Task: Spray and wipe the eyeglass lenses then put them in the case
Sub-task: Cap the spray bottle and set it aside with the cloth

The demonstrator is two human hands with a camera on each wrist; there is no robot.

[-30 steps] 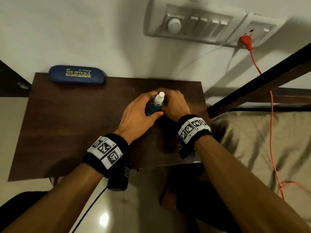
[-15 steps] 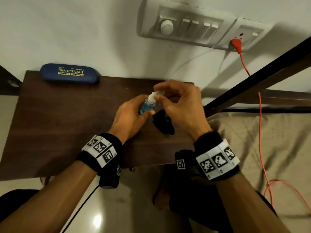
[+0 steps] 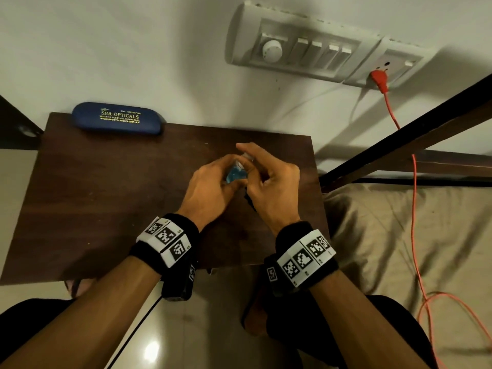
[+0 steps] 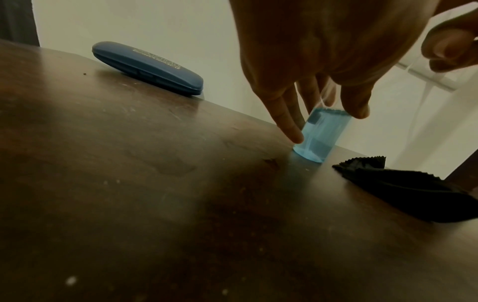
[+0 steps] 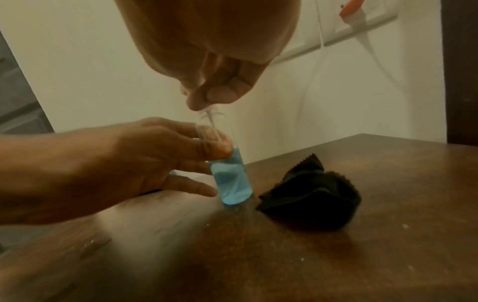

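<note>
A small clear spray bottle (image 3: 235, 175) of blue liquid stands upright near the middle of the brown table (image 3: 106, 198). My left hand (image 3: 215, 179) grips its body from the left, thumb and fingers curled round it (image 5: 234, 181). My right hand (image 3: 249, 161) pinches the white spray top above the neck, where a thin tube (image 5: 213, 126) runs down into the bottle. A crumpled black cloth (image 5: 310, 196) lies just right of the bottle, mostly under my right hand in the head view. The blue eyeglass case (image 3: 117, 118) lies shut at the table's far left. No eyeglasses are in view.
The table stands against a white wall with a switch panel (image 3: 300, 49) and a red plug (image 3: 379, 81), whose orange cord (image 3: 414, 209) hangs down on the right. A dark bed rail (image 3: 399, 139) and beige bedding (image 3: 399, 235) border the table's right edge.
My right hand came from behind the bottle up to its top and now pinches the spray head. The left hand has kept its grip on the bottle. The cloth is now mostly covered.
</note>
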